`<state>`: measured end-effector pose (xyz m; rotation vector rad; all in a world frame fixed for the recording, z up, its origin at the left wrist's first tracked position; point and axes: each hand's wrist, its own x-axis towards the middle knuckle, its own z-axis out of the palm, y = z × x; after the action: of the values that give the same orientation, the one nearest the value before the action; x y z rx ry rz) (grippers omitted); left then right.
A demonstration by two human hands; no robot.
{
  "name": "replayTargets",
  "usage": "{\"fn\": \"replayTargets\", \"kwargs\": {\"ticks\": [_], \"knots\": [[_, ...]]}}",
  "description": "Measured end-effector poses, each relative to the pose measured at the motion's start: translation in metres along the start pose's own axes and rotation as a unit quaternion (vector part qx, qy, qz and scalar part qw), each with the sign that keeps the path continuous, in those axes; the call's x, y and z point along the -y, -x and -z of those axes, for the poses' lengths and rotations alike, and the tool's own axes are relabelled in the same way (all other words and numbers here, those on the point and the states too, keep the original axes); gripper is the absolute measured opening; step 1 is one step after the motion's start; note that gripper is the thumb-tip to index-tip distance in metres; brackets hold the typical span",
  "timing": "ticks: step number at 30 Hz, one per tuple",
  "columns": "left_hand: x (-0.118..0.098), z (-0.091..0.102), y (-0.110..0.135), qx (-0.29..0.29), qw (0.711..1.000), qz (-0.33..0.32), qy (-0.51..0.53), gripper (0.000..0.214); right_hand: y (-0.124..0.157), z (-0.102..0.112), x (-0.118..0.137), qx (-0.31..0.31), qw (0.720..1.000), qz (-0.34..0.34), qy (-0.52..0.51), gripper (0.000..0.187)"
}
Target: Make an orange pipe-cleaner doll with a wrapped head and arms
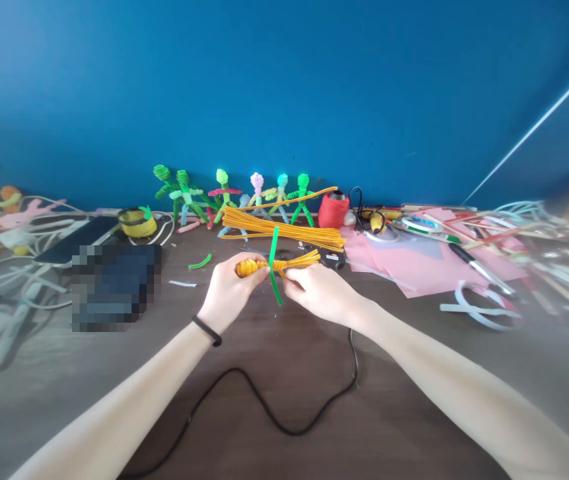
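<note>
Both hands meet over the desk around an orange pipe-cleaner piece (pixel 249 268), coiled thick at its left end, with loose stems fanning out at the right. My left hand (pixel 231 283) is closed on the coiled end, thumb at the crossing. A green pipe cleaner (pixel 275 247) lies across the orange piece, its ends sticking up and down. My right hand (pixel 317 287) is closed in a pinch at the loose-stem side of the orange piece; its fingertips are partly hidden. Just behind lies a bundle of orange pipe cleaners (pixel 284 230).
Several small pipe-cleaner figures (pixel 303 197) lean along the blue wall. A red roll (pixel 333 211) stands right of them, near pink paper sheets (pixel 399 263) and a pen (pixel 479 267). Left lie a pixelated dark device (pixel 119 287) and a yellow roll (pixel 137 225). A black cable (pixel 264 407) curves in front.
</note>
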<state>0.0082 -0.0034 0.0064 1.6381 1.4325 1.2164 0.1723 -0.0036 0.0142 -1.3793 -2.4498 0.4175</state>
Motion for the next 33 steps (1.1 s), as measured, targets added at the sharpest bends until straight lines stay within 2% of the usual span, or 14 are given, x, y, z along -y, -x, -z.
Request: {"fn": "replayTargets", "kwargs": {"ticks": [3, 7, 12, 18, 26, 33], "knots": [[-0.001, 0.001, 0.001, 0.01, 0.997, -0.036, -0.065, 0.016, 0.002, 0.004, 0.004, 0.002, 0.998, 0.003, 0.058, 0.027], [-0.002, 0.001, 0.002, 0.029, 0.992, -0.065, -0.102, 0.013, 0.002, 0.006, 0.002, -0.014, 0.997, 0.022, 0.078, 0.028], [-0.004, 0.002, 0.002, 0.057, 0.99, -0.068, -0.105, 0.014, 0.002, 0.012, -0.007, -0.035, 0.999, 0.033, 0.022, 0.027], [-0.006, 0.005, 0.004, 0.104, 0.985, -0.075, -0.115, 0.014, 0.003, 0.021, -0.009, -0.013, 0.999, 0.03, -0.042, 0.027], [-0.005, 0.006, 0.002, 0.148, 0.985, -0.061, -0.065, 0.017, 0.001, 0.024, -0.016, -0.029, 0.996, 0.036, -0.07, 0.021], [-0.006, 0.004, 0.002, 0.153, 0.988, -0.024, 0.016, 0.017, -0.001, 0.02, -0.02, -0.044, 0.99, 0.047, -0.128, 0.012]]}}
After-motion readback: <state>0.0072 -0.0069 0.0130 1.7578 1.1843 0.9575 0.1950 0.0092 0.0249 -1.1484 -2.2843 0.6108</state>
